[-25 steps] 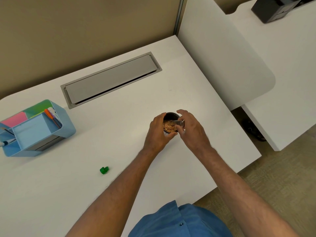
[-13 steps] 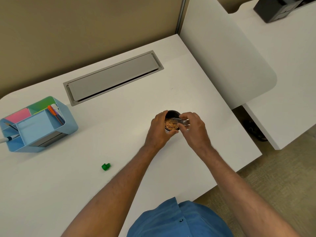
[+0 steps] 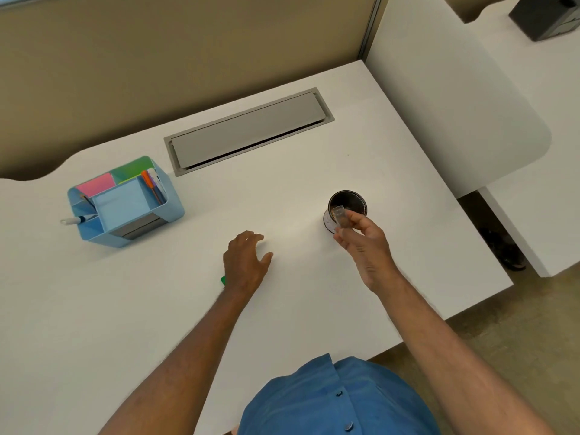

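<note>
A small dark round cup (image 3: pixel 348 200) stands on the white desk (image 3: pixel 282 171). My right hand (image 3: pixel 364 246) hovers just in front of the cup and pinches a small clear plastic tube (image 3: pixel 340 216) between thumb and fingers. My left hand (image 3: pixel 246 262) is over the desk to the left of the cup, fingers relaxed and spread, holding nothing. A small green cap (image 3: pixel 223 279) lies on the desk, mostly hidden under the left wrist.
A blue desk organiser (image 3: pixel 125 204) with pens and coloured notes stands at the left. A grey cable hatch (image 3: pixel 248 130) is set into the back of the desk. A white partition (image 3: pixel 455 98) borders the desk's right side.
My left hand let go of the cup and moved left, over the green cap. My right hand drew the clear tube back from the cup's mouth. The camera view shifted.
</note>
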Demonstrator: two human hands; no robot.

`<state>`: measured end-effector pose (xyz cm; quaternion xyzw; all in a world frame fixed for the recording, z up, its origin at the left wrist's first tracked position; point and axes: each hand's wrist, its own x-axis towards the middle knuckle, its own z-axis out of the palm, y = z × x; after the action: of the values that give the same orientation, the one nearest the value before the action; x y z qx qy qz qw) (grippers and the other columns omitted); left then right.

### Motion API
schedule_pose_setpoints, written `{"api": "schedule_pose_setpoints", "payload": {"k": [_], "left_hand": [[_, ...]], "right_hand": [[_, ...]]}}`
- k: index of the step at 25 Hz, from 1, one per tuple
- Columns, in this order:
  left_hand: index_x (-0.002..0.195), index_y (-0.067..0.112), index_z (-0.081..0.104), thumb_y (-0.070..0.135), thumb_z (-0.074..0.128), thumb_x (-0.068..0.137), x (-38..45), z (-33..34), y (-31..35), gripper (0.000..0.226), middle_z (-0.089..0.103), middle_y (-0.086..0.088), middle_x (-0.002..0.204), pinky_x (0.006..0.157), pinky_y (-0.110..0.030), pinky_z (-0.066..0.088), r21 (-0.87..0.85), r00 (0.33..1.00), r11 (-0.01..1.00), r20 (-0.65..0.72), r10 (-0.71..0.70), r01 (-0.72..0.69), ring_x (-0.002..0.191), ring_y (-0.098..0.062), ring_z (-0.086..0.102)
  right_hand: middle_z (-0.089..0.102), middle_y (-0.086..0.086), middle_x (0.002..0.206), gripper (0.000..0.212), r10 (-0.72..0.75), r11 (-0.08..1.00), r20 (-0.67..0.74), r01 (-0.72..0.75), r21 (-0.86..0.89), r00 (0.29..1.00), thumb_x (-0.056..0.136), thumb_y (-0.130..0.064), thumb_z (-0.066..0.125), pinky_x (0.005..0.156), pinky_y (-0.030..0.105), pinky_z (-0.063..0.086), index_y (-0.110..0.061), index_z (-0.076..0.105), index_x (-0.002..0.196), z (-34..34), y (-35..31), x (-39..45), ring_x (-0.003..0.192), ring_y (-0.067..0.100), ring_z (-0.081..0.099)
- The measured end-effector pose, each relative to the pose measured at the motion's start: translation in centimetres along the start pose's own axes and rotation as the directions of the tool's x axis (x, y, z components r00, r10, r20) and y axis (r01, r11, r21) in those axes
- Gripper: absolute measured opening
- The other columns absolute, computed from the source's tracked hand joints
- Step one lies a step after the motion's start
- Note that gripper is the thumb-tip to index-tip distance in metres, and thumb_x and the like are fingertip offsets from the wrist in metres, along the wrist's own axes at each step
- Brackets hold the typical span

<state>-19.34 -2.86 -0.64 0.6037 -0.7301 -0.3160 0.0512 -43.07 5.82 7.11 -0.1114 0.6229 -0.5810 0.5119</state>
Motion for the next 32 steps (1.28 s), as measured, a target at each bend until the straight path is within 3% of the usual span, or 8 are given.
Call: {"api": "schedule_pose_setpoints", "payload": {"k": [4,9,17,20,23,25,29,32], "left_hand": [[0.134,0.02,0.063,0.027,0.076,0.088,-2.4,-0.8,-5.0,0.049,0.048,-0.008,0.148,0.106,-0.047,0.041,0.091,0.986,0.982,0.001,-0.167,0.166,0.137,-0.034,0.041],[0.126,0.01,0.065,0.005,0.068,0.092,-3.5,-0.8,-7.4,0.035,0.049,-0.011,0.129,0.1,-0.041,0.05,-0.151,0.983,0.973,-0.028,-0.184,0.177,0.122,-0.031,0.052],[0.102,0.01,0.072,0.01,0.077,0.088,-4.4,-2.0,-7.9,0.015,0.065,0.0,0.102,0.082,-0.025,0.043,-0.389,0.96,0.886,-0.014,-0.281,0.254,0.096,-0.02,0.065],[0.097,0.009,0.074,0.013,0.085,0.081,-4.7,-3.3,-7.4,0.019,0.074,-0.002,0.091,0.078,-0.024,0.05,-0.592,0.934,0.73,0.13,-0.333,0.342,0.086,-0.017,0.069],[0.096,0.002,0.067,0.009,0.085,0.083,-5.8,-4.8,-6.5,0.023,0.075,-0.014,0.089,0.078,-0.03,0.063,-0.807,0.914,0.449,0.264,-0.309,0.385,0.084,-0.026,0.075],[0.095,0.002,0.066,0.011,0.08,0.087,-6.6,-5.5,-6.3,0.018,0.076,-0.018,0.094,0.075,-0.03,0.064,-0.849,0.913,0.349,0.326,-0.244,0.397,0.087,-0.03,0.077],[0.095,0.002,0.072,0.012,0.074,0.093,-8.2,-6.3,-7.0,0.011,0.076,-0.016,0.095,0.075,-0.03,0.064,-0.881,0.914,0.254,0.362,-0.183,0.399,0.084,-0.028,0.077],[0.096,0.002,0.076,0.01,0.074,0.093,-9.3,-6.7,-8.0,0.009,0.076,-0.014,0.092,0.078,-0.03,0.064,-0.879,0.918,0.271,0.353,-0.18,0.392,0.084,-0.027,0.076]], "right_hand": [[0.06,0.007,0.119,0.037,0.063,0.992,0.051,-0.068,0.11,0.997,0.091,0.009,0.064,0.1,0.037,0.054,-0.008,0.066,0.124,2.3,1.5,-1.0,0.104,0.021,0.061],[0.058,0.006,0.115,0.035,0.082,0.993,0.101,-0.09,0.07,0.991,0.091,0.007,0.066,0.096,0.034,0.054,-0.011,0.068,0.12,4.3,3.2,-2.1,0.104,0.021,0.06],[0.059,0.007,0.116,0.033,0.115,0.992,0.132,-0.105,-0.076,0.985,0.09,0.003,0.067,0.099,0.038,0.056,-0.015,0.072,0.117,6.3,5.5,-3.7,0.1,0.018,0.063],[0.066,0.0,0.115,0.038,0.12,0.946,0.134,-0.072,-0.317,0.984,0.087,-0.002,0.067,0.101,0.039,0.055,-0.021,0.072,0.12,7.6,6.6,-4.8,0.098,0.016,0.064],[0.068,-0.006,0.115,0.039,0.112,0.854,0.187,0.001,-0.52,0.976,0.087,-0.008,0.068,0.083,0.027,0.052,-0.03,0.07,0.12,9.1,7.5,-6.1,0.094,0.014,0.065],[0.068,-0.006,0.113,0.036,0.093,0.806,0.218,0.055,-0.59,0.971,0.088,-0.011,0.069,0.077,0.025,0.052,-0.031,0.068,0.118,9.8,8.2,-6.8,0.09,0.012,0.065],[0.069,-0.006,0.109,0.027,0.033,0.729,0.27,0.162,-0.665,0.962,0.087,-0.01,0.069,0.075,0.025,0.052,-0.027,0.068,0.109,11.2,8.9,-8.1,0.09,0.01,0.066],[0.069,-0.006,0.112,0.028,0.007,0.677,0.323,0.234,-0.698,0.946,0.087,-0.008,0.068,0.078,0.015,0.047,-0.023,0.07,0.111,11.9,9.2,-8.9,0.094,0.006,0.065]]}}
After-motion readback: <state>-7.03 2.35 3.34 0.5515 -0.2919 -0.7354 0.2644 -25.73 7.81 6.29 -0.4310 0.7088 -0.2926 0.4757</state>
